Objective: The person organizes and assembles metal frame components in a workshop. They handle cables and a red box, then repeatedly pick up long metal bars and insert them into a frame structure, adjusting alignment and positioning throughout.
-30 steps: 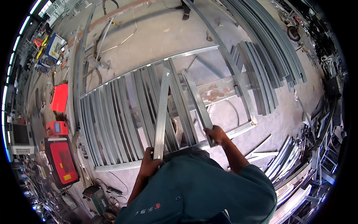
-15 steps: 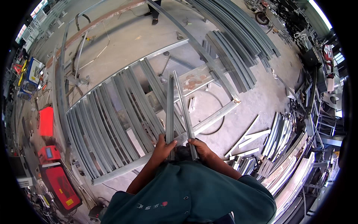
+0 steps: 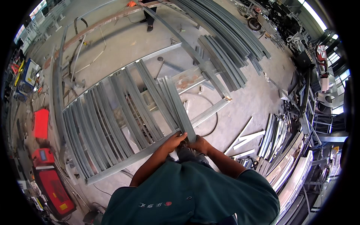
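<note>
Two long grey metal channels (image 3: pixel 179 108) lie against each other, slanting over the right part of a metal frame (image 3: pixel 123 165). My left hand (image 3: pixel 176 141) grips their near end from the left, thumb on top. On the other side of that same end, my right hand (image 3: pixel 200 145) is closed round the edge, its fingertips partly hidden beneath. Left of the pair, several parallel metal channels (image 3: pixel 122 116) span the frame from near rail to far rail. The held channels cross above the near rail.
A stack of long metal profiles (image 3: pixel 225 33) lies at the back right. Cut metal offcuts (image 3: pixel 275 137) are piled to the right. A red machine (image 3: pixel 56 191) and a red panel (image 3: pixel 41 123) sit at the left. A person's legs (image 3: pixel 150 18) show at the far side.
The two channels, held apart with one in each hand and raised, are now together and lower over the frame. My hands have come round their near end. The view has shifted slightly.
</note>
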A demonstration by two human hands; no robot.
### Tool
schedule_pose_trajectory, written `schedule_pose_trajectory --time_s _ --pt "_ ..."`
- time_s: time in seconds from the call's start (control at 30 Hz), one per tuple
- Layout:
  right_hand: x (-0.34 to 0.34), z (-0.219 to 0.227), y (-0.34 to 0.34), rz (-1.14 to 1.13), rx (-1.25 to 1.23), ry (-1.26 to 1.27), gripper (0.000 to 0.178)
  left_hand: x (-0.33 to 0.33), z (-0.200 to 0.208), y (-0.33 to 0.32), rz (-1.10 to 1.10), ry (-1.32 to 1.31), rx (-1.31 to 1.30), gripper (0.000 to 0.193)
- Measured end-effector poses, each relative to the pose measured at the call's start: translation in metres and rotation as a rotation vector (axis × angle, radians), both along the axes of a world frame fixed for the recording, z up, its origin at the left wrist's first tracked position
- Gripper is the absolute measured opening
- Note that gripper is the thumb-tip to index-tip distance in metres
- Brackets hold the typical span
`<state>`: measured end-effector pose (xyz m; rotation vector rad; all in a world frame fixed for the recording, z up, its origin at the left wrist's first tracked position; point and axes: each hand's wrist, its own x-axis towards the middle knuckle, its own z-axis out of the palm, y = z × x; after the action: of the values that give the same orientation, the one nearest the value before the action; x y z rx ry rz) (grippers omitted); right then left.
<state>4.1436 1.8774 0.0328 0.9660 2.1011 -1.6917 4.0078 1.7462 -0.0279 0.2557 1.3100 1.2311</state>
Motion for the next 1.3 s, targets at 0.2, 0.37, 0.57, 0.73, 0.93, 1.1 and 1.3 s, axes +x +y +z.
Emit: schedule_pose_trajectory --time_s 0.2,0.37,0.57,0.73,0.93,1.1,1.3 --pt "0.098 0.021 0.026 0.125 0.208 -0.122 0.073 0.006 -0.049 0.076 0.332 -0.797 0.344 0.051" --pt "0.148 0.065 0.053 0.153 0.33 -0.267 0.07 0.017 -0.06 0.138 0.501 -0.893 0.566 0.05" --pt "0.17 0.058 0.156 0.156 0.345 -0.261 0.096 0.024 0.008 0.27 0.495 -0.858 0.525 0.043" --pt "0.154 0.048 0.254 -0.131 0.712 -0.205 0.099 0.032 0.049 0.405 0.528 -0.645 0.416 0.043" --pt "0.125 0.035 0.379 -0.313 0.503 -0.158 0.06 0.027 0.062 0.519 0.364 -0.292 0.4 0.035" --pt "0.078 0.016 0.488 -0.309 0.604 -0.173 0.054 0.035 0.059 0.488 0.276 0.098 0.219 0.061" --pt "0.016 -0.038 0.589 -0.208 0.724 -0.261 0.057 0.037 0.005 0.337 0.284 0.365 -0.19 0.051"
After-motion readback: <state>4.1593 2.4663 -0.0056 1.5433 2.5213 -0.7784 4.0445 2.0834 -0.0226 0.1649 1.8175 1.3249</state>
